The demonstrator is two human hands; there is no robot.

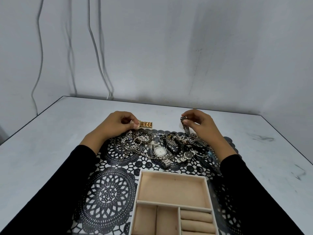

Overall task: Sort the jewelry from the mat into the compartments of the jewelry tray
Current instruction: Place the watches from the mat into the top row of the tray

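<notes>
left hand (118, 124): pinching gold link-band watch (146, 124)
right hand (199, 126): pinching silver metal strap (185, 128)
tip: lift both clear of tangled silver jewelry pile (169, 144), then into beige felt-lined tray (172, 173)

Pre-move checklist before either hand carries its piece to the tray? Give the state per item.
1. Left hand grips the gold metal-link watch: ok, fingers are curled round it.
2. Right hand holds the silver metal strap: ok, pinched near its upper end.
3. Silver metal strap is free of the tangled jewelry pile: cannot tell, its lower end runs down into the pile.
4. Large compartment of the beige compartmented jewelry tray is free: ok, nothing lies in it.
5. Small compartments and ring rolls are free: ok where visible, but the near edge is cut off by the frame.
</notes>
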